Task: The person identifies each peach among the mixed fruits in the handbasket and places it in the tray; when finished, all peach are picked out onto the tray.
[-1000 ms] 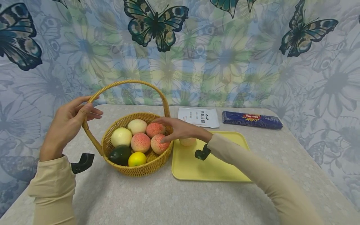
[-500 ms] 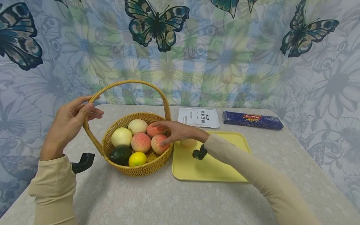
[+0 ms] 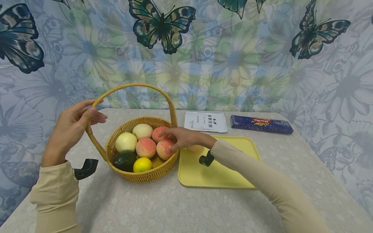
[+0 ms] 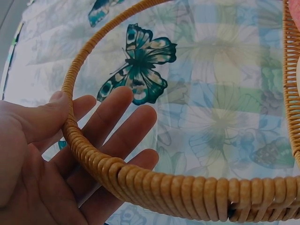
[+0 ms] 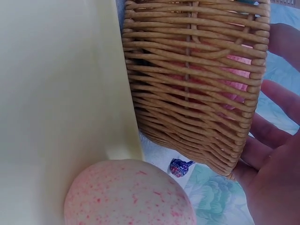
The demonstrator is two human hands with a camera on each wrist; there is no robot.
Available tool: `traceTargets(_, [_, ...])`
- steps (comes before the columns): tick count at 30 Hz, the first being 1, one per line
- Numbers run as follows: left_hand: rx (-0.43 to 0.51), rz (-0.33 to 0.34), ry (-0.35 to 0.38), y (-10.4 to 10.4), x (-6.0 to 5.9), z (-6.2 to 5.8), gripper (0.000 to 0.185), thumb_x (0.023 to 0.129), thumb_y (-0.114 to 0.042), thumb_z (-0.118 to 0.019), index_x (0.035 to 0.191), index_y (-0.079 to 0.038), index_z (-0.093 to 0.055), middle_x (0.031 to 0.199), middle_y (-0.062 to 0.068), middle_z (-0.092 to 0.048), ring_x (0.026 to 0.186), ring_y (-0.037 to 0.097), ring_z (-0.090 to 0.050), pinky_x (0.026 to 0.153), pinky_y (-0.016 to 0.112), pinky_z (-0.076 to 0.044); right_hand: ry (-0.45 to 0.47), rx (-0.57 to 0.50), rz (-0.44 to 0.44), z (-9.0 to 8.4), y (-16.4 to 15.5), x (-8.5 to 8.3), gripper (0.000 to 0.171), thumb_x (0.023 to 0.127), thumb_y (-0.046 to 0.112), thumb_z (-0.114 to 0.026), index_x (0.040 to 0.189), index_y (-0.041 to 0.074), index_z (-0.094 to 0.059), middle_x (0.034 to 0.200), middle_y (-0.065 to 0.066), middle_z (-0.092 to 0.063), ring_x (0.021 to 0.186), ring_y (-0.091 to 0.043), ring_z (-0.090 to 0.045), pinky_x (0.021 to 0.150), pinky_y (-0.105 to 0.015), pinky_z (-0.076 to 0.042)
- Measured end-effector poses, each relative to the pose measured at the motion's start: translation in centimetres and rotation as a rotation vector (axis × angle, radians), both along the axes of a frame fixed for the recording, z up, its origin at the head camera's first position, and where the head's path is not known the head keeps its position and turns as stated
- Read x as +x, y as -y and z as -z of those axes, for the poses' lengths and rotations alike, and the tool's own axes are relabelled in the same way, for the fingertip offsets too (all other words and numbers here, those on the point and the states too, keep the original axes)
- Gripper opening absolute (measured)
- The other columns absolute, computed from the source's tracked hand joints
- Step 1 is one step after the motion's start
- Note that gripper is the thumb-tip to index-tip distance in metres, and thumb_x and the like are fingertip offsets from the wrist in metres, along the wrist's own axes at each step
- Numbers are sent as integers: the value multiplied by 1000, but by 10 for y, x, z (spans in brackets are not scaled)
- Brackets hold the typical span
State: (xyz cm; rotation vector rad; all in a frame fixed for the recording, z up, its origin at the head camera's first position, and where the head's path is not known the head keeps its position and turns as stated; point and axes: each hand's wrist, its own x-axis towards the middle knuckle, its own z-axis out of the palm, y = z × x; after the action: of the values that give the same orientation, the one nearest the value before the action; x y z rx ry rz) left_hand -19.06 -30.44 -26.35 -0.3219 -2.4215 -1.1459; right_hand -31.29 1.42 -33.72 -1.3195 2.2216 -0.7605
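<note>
Peach under your right hand: the pink-speckled peach [image 3: 165, 149] lies at the right side of the wicker basket [image 3: 145, 174], against its rim, on the side next to the tray.
Right hand: your right hand [image 3: 186, 138] reaches over the basket's right rim with its fingers spread and lying on that peach; you cannot tell from these views whether they have closed round it.
Left hand: your left hand [image 3: 70, 129] holds the left side of the basket handle [image 3: 132, 86]. The left wrist view shows the thumb [image 4: 44, 117] on one side of the cane, the fingers [image 4: 129, 129] straight and open on the other.
Other fruit in the basket: a second peach [image 3: 145, 147] sits just left of the first, a third [image 3: 159, 134] behind it. Two pale fruits [image 3: 126, 141] fill the far left, a dark green avocado [image 3: 125, 160] and a lemon [image 3: 142, 164] the near side.
Tray: the yellow tray [image 3: 227, 174] stands just right of the basket. One peach on the tray [image 5: 129, 194] lies at its far left corner, partly hidden under your wrist in the head view.
Table: on the grey table [image 3: 175, 210], beyond the tray, lie a white packet [image 3: 206, 121] and, to its right, a blue pasta box [image 3: 261, 124].
</note>
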Motion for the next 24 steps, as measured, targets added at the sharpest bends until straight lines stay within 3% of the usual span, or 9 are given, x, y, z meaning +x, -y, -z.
traceTargets(4, [-9, -9, -1, -1, 1, 0, 38, 102, -25, -45, 136, -9, -51, 87, -13, -69, 83, -5, -65, 73, 7, -48, -38, 29, 1, 0, 1, 1, 63, 83, 17, -73, 140, 10, -47, 136, -9, -53, 120, -21, -53, 102, -35, -43])
traceTargets(12, [-12, -17, -4, -2, 2, 1, 39, 102, -26, -45, 137, -9, -51, 87, -12, -70, 83, -6, -65, 74, 6, -47, -168, 114, 1, -2, 2, 1, 58, 84, 27, -74, 135, 12, -52, 124, -3, -60, 95, -15, -56, 83, -25, -46])
traceTargets(24, [-13, -20, -2, -3, 4, 2, 39, 102, -27, -45, 137, -10, -51, 87, -14, -69, 82, -6, -65, 73, 7, -47, -265, 175, 6, 2, 6, 4, 62, 84, 34, -75, 136, 10, -52, 131, -4, -58, 108, -14, -57, 88, -26, -46])
